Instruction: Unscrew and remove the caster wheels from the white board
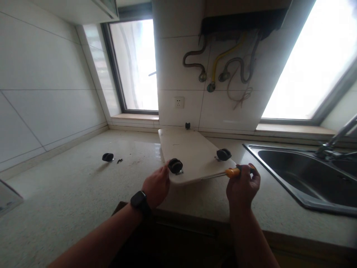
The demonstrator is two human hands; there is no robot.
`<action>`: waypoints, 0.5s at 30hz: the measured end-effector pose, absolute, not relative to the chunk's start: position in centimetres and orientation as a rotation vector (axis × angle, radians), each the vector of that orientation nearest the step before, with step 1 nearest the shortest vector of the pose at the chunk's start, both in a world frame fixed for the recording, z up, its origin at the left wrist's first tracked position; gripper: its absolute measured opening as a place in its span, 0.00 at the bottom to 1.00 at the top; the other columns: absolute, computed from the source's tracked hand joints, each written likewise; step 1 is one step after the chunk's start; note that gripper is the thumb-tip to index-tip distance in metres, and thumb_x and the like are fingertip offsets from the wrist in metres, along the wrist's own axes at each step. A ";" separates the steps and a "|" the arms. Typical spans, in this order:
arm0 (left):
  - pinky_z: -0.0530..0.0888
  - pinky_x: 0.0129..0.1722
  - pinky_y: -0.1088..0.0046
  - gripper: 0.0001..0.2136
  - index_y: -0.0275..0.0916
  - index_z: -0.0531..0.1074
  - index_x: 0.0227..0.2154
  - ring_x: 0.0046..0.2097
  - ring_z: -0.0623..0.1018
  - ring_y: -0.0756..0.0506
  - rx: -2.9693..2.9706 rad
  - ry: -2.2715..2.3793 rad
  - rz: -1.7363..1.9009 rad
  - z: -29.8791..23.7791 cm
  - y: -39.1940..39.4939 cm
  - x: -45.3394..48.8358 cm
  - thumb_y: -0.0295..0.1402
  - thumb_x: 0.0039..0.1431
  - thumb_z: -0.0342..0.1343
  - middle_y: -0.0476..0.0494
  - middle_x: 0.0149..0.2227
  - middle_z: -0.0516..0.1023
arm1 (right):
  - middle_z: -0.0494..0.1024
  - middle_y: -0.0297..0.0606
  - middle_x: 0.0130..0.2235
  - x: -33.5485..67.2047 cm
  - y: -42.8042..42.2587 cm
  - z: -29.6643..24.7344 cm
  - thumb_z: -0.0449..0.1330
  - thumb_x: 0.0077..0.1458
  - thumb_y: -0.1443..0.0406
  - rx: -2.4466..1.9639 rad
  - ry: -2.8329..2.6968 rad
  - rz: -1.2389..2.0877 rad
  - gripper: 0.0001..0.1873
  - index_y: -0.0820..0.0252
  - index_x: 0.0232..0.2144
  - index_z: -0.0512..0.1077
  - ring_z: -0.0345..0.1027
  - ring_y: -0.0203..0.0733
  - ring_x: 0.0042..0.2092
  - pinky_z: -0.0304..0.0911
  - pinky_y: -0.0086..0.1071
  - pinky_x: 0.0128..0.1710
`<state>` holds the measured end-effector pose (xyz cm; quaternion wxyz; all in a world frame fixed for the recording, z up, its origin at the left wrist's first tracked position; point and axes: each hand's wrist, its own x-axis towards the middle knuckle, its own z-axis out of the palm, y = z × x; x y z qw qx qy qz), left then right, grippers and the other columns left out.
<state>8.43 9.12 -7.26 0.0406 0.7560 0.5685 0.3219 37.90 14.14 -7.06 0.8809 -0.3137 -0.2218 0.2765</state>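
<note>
Two hands at a white board with casters on a kitchen counter.
The right hand (242, 188) is closed around a yellow-handled screwdriver (232, 172) at the edge of the board (192, 152), just left of the sink (252, 148). The left hand (156, 186) curls against the near caster (175, 165); I cannot tell whether it grips it. A loose caster (107, 157) lies well apart to the left.

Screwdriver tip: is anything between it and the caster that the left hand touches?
Nothing visible. The screwdriver in the right hand points along the board's near edge toward the caster that the left hand steadies; only bare board lies between. The second caster sits farther back, off that line.
</note>
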 end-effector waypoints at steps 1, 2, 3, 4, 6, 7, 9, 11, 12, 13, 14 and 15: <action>0.77 0.41 0.59 0.30 0.45 0.56 0.70 0.48 0.81 0.34 2.365 1.755 0.939 -7.2 8.5 8.9 0.28 0.66 0.48 0.31 0.55 0.79 | 0.79 0.31 0.38 38.3 14.2 -7.1 0.73 0.51 0.54 -0.652 -0.459 0.576 0.28 0.56 0.49 0.69 0.75 0.32 0.38 0.75 0.26 0.36; 0.77 0.41 0.58 0.30 0.45 0.54 0.71 0.48 0.81 0.34 2.402 1.747 0.903 -7.2 8.0 9.3 0.30 0.67 0.49 0.31 0.55 0.78 | 0.78 0.31 0.38 38.6 14.3 -7.1 0.72 0.51 0.53 -0.651 -0.459 0.576 0.27 0.57 0.47 0.69 0.75 0.32 0.37 0.75 0.26 0.35; 0.77 0.41 0.57 0.30 0.45 0.54 0.71 0.49 0.81 0.33 2.427 1.726 0.876 -7.1 7.5 9.7 0.31 0.68 0.49 0.30 0.55 0.78 | 0.78 0.31 0.37 39.0 14.3 -7.2 0.72 0.52 0.53 -0.649 -0.458 0.576 0.26 0.58 0.46 0.69 0.75 0.32 0.35 0.74 0.26 0.35; 0.77 0.41 0.56 0.30 0.45 0.53 0.72 0.49 0.81 0.32 2.442 1.701 0.856 -7.0 7.0 10.1 0.33 0.68 0.49 0.30 0.55 0.78 | 0.78 0.31 0.36 39.4 14.4 -7.2 0.71 0.52 0.52 -0.648 -0.459 0.579 0.25 0.58 0.44 0.69 0.74 0.32 0.34 0.74 0.26 0.34; 0.77 0.42 0.53 0.31 0.45 0.53 0.72 0.50 0.80 0.30 2.455 1.659 0.817 -6.8 6.2 10.7 0.34 0.68 0.49 0.28 0.56 0.77 | 0.77 0.30 0.34 40.0 14.3 -7.4 0.70 0.52 0.50 -0.648 -0.460 0.589 0.24 0.59 0.41 0.69 0.73 0.32 0.32 0.74 0.27 0.33; 0.77 0.41 0.53 0.31 0.45 0.53 0.72 0.50 0.80 0.30 2.460 1.646 0.795 -6.6 5.9 10.9 0.34 0.67 0.50 0.28 0.56 0.77 | 0.76 0.30 0.33 40.3 14.2 -7.4 0.70 0.52 0.50 -0.648 -0.458 0.594 0.23 0.59 0.40 0.69 0.73 0.32 0.31 0.74 0.27 0.33; 0.78 0.41 0.53 0.33 0.47 0.54 0.72 0.50 0.80 0.30 2.480 1.620 0.754 -6.0 5.5 11.2 0.32 0.65 0.51 0.29 0.55 0.77 | 0.77 0.30 0.33 40.8 14.0 -7.5 0.70 0.53 0.50 -0.653 -0.447 0.601 0.22 0.59 0.39 0.69 0.73 0.31 0.31 0.74 0.26 0.33; 0.78 0.43 0.54 0.32 0.48 0.56 0.71 0.50 0.81 0.31 2.506 1.576 0.747 -5.2 5.2 11.2 0.30 0.64 0.52 0.31 0.56 0.77 | 0.77 0.31 0.34 41.1 13.7 -7.6 0.70 0.53 0.51 -0.658 -0.431 0.602 0.23 0.59 0.41 0.70 0.74 0.31 0.32 0.74 0.25 0.33; 0.79 0.43 0.54 0.31 0.47 0.57 0.70 0.50 0.81 0.32 2.514 1.548 0.761 -4.8 5.0 11.2 0.30 0.64 0.52 0.32 0.57 0.77 | 0.78 0.31 0.35 41.2 13.5 -7.7 0.71 0.52 0.51 -0.659 -0.425 0.605 0.24 0.59 0.42 0.70 0.74 0.31 0.32 0.74 0.25 0.33; 0.79 0.44 0.54 0.30 0.47 0.59 0.69 0.49 0.81 0.33 2.524 1.516 0.779 -4.5 4.9 11.1 0.30 0.65 0.51 0.32 0.57 0.77 | 0.78 0.31 0.36 41.4 13.3 -7.7 0.71 0.52 0.50 -0.660 -0.420 0.608 0.25 0.59 0.44 0.70 0.74 0.31 0.32 0.74 0.24 0.33; 0.79 0.44 0.55 0.28 0.46 0.60 0.68 0.49 0.82 0.34 2.532 1.481 0.799 -4.2 4.8 11.1 0.30 0.65 0.51 0.32 0.57 0.78 | 0.78 0.31 0.36 41.5 13.2 -7.7 0.71 0.51 0.50 -0.660 -0.417 0.612 0.27 0.59 0.45 0.70 0.74 0.31 0.31 0.74 0.24 0.33; 0.80 0.44 0.56 0.26 0.46 0.61 0.67 0.48 0.82 0.36 2.539 1.444 0.817 -4.0 4.7 11.0 0.30 0.66 0.50 0.33 0.56 0.78 | 0.78 0.31 0.36 41.5 13.0 -7.7 0.71 0.51 0.50 -0.661 -0.413 0.614 0.27 0.58 0.46 0.69 0.74 0.31 0.31 0.74 0.24 0.32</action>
